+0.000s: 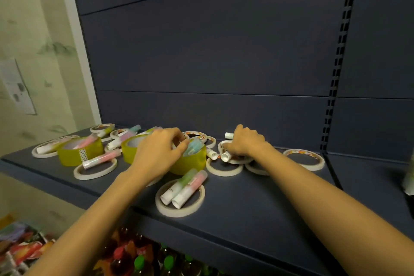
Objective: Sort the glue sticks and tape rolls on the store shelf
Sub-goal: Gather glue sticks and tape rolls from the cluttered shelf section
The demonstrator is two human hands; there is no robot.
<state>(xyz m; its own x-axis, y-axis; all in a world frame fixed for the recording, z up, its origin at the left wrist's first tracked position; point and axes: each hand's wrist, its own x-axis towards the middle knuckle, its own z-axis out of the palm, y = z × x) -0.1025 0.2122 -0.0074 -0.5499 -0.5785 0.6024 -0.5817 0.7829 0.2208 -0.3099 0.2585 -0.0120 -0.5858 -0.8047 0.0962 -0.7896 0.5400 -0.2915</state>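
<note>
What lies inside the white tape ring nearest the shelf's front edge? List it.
A green-capped glue stick and a pink-capped glue stick lie in the white tape ring, caps over its far rim. Dark shelf shows beside them; anything beneath them is covered.

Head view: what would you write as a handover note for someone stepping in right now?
Left hand pinches a blue glue stick inside a yellow tape roll. Right hand grips glue sticks over white tape rings.
Done: nothing visibly grouped; sticks lie across rings and in rolls along the shelf.
Left: separate all sticks from rolls.
</note>
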